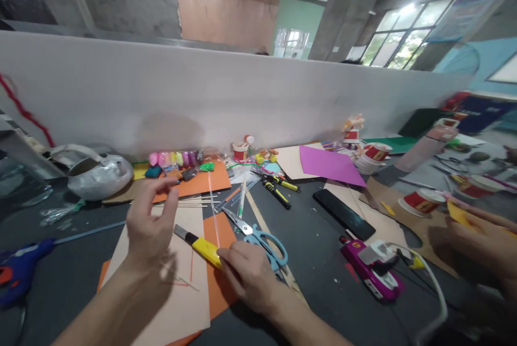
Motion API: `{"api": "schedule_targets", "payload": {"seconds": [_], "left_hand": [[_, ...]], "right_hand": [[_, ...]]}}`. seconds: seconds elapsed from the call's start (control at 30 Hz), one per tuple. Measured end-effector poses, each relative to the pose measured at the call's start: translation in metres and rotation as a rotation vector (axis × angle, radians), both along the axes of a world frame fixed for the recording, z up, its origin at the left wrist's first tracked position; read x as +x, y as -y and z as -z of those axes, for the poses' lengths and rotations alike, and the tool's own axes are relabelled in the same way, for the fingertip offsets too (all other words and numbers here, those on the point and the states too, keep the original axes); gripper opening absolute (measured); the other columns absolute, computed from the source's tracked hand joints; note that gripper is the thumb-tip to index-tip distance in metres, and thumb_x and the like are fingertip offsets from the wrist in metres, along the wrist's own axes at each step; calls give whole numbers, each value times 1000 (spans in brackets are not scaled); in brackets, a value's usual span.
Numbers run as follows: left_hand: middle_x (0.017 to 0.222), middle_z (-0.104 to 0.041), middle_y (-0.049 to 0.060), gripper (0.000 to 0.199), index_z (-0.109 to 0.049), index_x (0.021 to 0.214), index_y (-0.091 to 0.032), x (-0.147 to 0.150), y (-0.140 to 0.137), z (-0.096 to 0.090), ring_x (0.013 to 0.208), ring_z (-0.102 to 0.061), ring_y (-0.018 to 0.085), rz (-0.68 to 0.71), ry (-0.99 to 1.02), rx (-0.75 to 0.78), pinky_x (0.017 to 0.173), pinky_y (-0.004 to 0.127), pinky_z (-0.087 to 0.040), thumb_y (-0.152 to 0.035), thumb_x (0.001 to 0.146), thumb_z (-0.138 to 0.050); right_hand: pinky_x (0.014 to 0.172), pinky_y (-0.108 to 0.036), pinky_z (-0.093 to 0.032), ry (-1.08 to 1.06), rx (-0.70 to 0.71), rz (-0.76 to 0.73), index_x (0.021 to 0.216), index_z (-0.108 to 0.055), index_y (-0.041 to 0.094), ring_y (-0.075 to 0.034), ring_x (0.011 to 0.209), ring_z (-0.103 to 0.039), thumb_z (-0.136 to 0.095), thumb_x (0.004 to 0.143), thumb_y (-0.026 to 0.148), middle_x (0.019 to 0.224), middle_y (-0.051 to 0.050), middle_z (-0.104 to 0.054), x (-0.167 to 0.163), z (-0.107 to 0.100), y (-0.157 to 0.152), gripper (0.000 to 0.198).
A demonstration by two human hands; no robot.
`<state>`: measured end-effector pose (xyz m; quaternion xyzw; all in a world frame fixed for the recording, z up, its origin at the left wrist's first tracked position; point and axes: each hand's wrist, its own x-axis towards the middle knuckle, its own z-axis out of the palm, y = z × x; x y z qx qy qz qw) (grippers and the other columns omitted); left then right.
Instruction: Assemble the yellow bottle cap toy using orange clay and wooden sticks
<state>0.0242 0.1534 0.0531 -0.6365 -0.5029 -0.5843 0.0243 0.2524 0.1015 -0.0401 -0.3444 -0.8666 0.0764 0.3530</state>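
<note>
My right hand (250, 276) grips the yellow handle of a utility knife (207, 251), whose metal end points up and left over the pale board. My left hand (149, 222) is raised above that pale board (165, 313), thumb and forefinger curved together in a pinch. Whatever may be between those fingertips is too small to make out. Red lines and a thin wooden stick (181, 276) show on the board between my hands. Orange sheet (220, 292) lies partly beneath the board. Light-blue-handled scissors (262, 241) lie just beyond my right hand, blades toward the upper left.
A blue glue gun (24, 270) lies at left, near a silvery kettle-shaped object (99, 174). Pliers (277, 192), a black phone (343, 214) and a purple power strip (369, 270) are to the right. Another person's hand (482, 233) holds something yellow at far right, near paper cups (422, 202).
</note>
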Motion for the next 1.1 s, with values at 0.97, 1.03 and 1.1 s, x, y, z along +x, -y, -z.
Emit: {"api": "schedule_targets", "payload": {"seconds": [0.97, 1.03, 1.1], "left_hand": [[93, -70, 2, 32, -69, 100, -23, -54, 37, 105, 67, -67, 19, -93, 243, -528, 64, 31, -51, -52, 90, -58], [92, -70, 1, 33, -69, 100, -24, -54, 37, 106, 66, -68, 20, -101, 256, -549, 62, 31, -51, -53, 88, -59], [93, -71, 1, 34, -69, 101, -25, -54, 36, 107, 67, -69, 20, -106, 264, -566, 62, 31, -50, -54, 88, -60]], "right_hand": [[73, -33, -61, 26, -54, -54, 116, -66, 16, -15, 84, -69, -64, 100, 35, 105, -4, -70, -8, 3, 7, 24], [73, -33, -61, 28, -51, -53, 115, -66, 16, -15, 83, -69, -64, 101, 35, 105, -4, -70, -8, 3, 7, 24], [73, -33, -61, 31, -45, -55, 115, -66, 16, -15, 83, -69, -64, 101, 35, 105, -4, -70, -8, 4, 8, 24]]}}
